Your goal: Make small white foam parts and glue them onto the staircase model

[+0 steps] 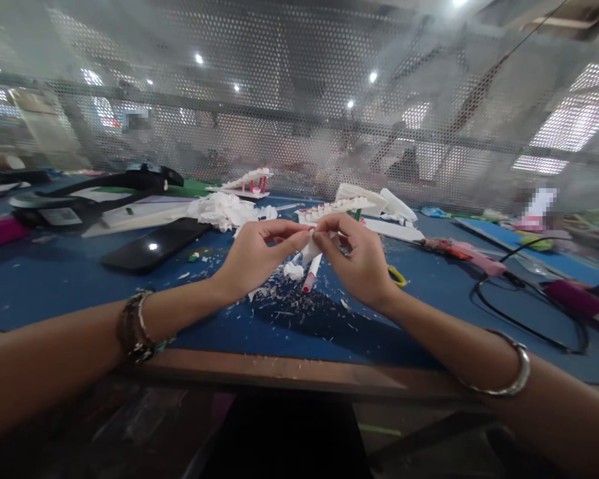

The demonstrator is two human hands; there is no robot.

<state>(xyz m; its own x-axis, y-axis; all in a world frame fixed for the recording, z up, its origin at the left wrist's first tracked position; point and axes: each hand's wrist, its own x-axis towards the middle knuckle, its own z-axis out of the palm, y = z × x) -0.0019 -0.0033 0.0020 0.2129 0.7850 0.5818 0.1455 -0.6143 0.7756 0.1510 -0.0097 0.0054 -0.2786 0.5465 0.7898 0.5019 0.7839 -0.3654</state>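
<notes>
My left hand (254, 256) and my right hand (359, 263) meet fingertip to fingertip over the blue table, both pinching. Between them is a small white piece of paper or tissue (310, 251); its upper edge is hidden by my fingers. Just beneath, a white stick with a red end (308, 285) lies on the table, its far end hidden behind my hands. Left of the stick sits a small crumpled white scrap (293, 271), with white shreds scattered around. Behind my hands stands a small white stepped model (329, 209), partly covered by my right fingers.
Crumpled white tissue (227, 209) and a black phone (157, 246) lie to the left. A second stepped model on red posts (252, 181) stands behind. To the right are yellow scissor-like loops (397, 276), a pink glue gun (479, 258) and a black cable (524, 326).
</notes>
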